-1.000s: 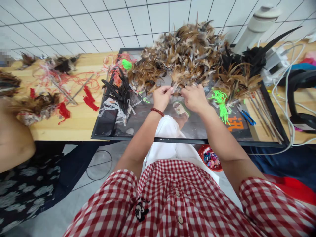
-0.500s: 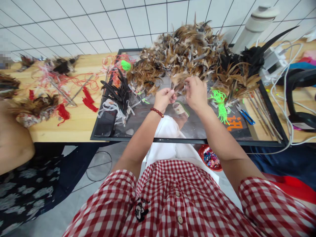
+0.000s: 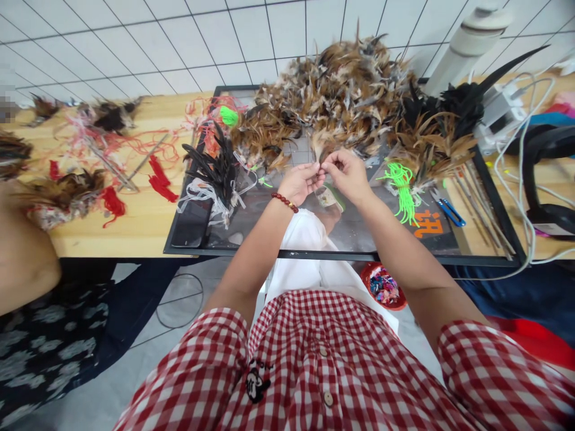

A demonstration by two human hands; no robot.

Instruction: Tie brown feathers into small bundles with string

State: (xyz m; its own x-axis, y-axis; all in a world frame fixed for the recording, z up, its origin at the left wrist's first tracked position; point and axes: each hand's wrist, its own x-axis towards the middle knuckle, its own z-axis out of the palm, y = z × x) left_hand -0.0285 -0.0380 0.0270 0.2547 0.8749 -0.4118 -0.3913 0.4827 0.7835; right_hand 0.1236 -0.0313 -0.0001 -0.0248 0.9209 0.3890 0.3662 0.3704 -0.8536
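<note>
My left hand [image 3: 304, 183] is closed in a pinch on a small brown feather [image 3: 319, 147], whose pale, fluffy part points up toward the pile. My right hand [image 3: 347, 175] is also closed, thumb and finger pressed together close against the left fingertips at the feather's lower end. Whether the right fingers grip the feather itself is too small to make out. Behind both hands rises a big heap of brown feathers [image 3: 350, 90]. Under them lies a dark, glossy board [image 3: 269, 230] with a black frame.
Left on the board are black feathers [image 3: 211, 161] with white ties and a phone [image 3: 187, 224]. At right lie bright green cords [image 3: 403, 185], blue-handled snips [image 3: 450, 212] and thin rods [image 3: 478, 209]. A white bottle [image 3: 469, 48] stands behind. Another person's arm [image 3: 27, 251] is at far left.
My right hand has come down and left from the feather's upper part, and its fingertips now meet my left fingertips. The left hand has stayed nearly in place, its fingers shifting slightly.
</note>
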